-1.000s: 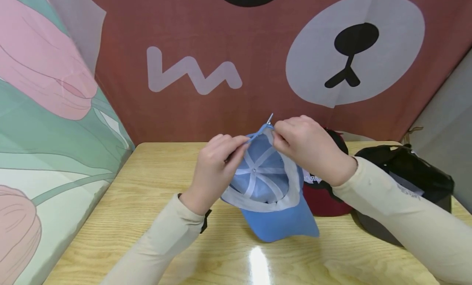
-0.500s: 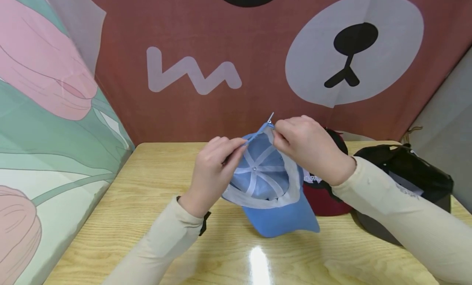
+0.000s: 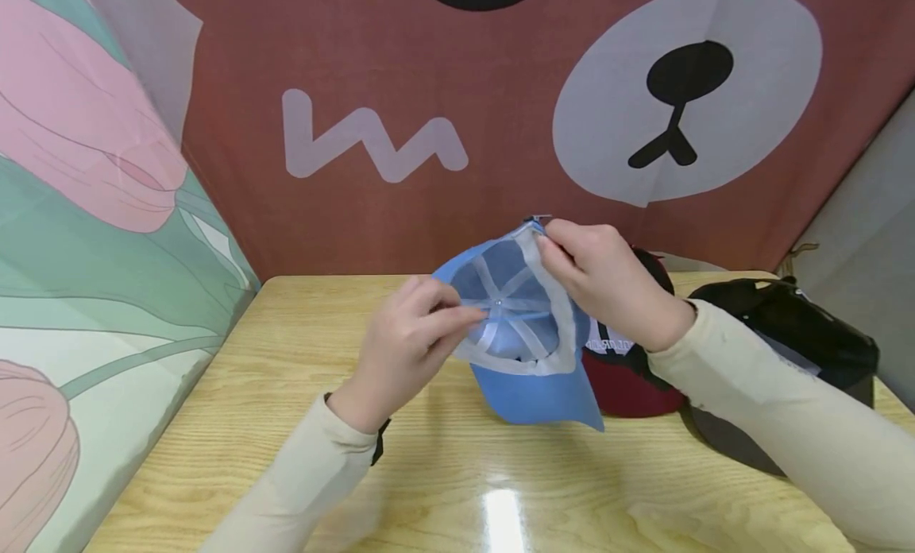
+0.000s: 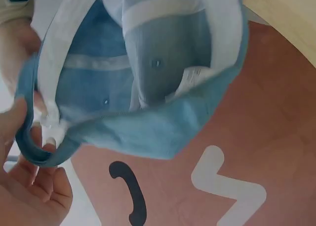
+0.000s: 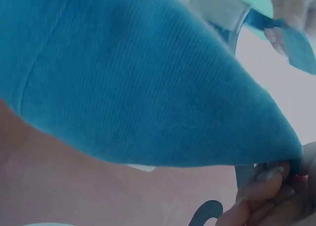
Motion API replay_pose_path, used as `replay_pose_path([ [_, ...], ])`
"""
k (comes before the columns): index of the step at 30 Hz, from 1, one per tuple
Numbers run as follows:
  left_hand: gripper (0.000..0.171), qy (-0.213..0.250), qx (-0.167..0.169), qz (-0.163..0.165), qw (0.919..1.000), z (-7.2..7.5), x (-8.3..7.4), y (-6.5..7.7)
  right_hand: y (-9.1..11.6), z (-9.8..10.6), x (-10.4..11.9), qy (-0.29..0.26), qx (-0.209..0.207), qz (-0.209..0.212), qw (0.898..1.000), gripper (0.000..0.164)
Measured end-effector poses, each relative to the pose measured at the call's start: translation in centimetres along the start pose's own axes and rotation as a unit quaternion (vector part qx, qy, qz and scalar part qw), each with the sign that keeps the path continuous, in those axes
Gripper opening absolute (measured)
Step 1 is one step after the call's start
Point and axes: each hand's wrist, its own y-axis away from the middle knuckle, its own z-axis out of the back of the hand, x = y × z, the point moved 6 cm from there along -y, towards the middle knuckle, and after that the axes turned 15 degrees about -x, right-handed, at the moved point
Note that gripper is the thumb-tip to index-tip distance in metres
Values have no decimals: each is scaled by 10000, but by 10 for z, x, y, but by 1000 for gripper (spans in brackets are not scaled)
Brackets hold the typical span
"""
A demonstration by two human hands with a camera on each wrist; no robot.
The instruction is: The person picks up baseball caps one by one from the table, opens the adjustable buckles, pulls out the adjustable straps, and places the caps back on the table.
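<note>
A light blue baseball cap (image 3: 529,398) hangs above the table in the head view, its lined inside facing me and its brim down. My right hand (image 3: 608,279) pinches its back edge at the upper right, close to a small metal buckle (image 3: 536,218). Lower and to the left, my left hand (image 3: 407,338) is in front of the cap's opening, with thumb and forefinger together. In the left wrist view that hand's thumb and fingers hold a curved blue strap (image 4: 42,157) of the cap. The right wrist view shows the strap's end (image 5: 298,48) at the left fingers.
Behind my right forearm lies a black cap with a dark red brim (image 3: 632,390). A black and grey cap (image 3: 808,338) sits farther right on the wooden table (image 3: 286,362). A brown printed cloth (image 3: 357,219) hangs behind the table.
The left hand has moved down and toward me, and the strap no longer stretches up to the buckle. The cap has tilted, raising its brim; the right hand has shifted slightly right.
</note>
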Motion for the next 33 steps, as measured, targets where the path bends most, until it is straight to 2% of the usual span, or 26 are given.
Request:
replay_pose_path([
  [3, 12, -170, 355, -450, 9982, -6, -6, 5, 0, -1, 0, -138, 0, -32, 9999, 34],
  [9, 15, -367, 491, -1063, 9924, -17, -13, 11, 2, -2, -1, -124, -76, -64, 9999, 32],
  [12, 18, -363, 625, -1136, 9909, -20, -15, 13, 2, -1, -2, -59, -124, -85, 9999, 32],
  [17, 29, -289, 622, -962, 9930, -21, -15, 14, 2, 0, -2, 18, -140, -189, 9997, 30],
  [22, 41, -189, 567, -476, 9971, -19, -9, 17, 3, 1, -1, 77, -107, -308, 9994, 26],
  [27, 62, -310, 401, 399, 9979, -15, 3, 27, 3, 4, -1, 30, -215, -289, 9993, 25],
  [30, 72, -512, 386, 1238, 9902, -12, 14, 37, 3, 5, 0, -12, -285, -245, 9993, 24],
  [32, 76, -607, 466, 1918, 9785, -10, 22, 44, 3, 6, 1, -20, -317, -212, 9993, 24],
  [33, 78, -623, 513, 2298, 9699, -9, 26, 48, 3, 6, 2, -22, -317, -210, 9993, 23],
])
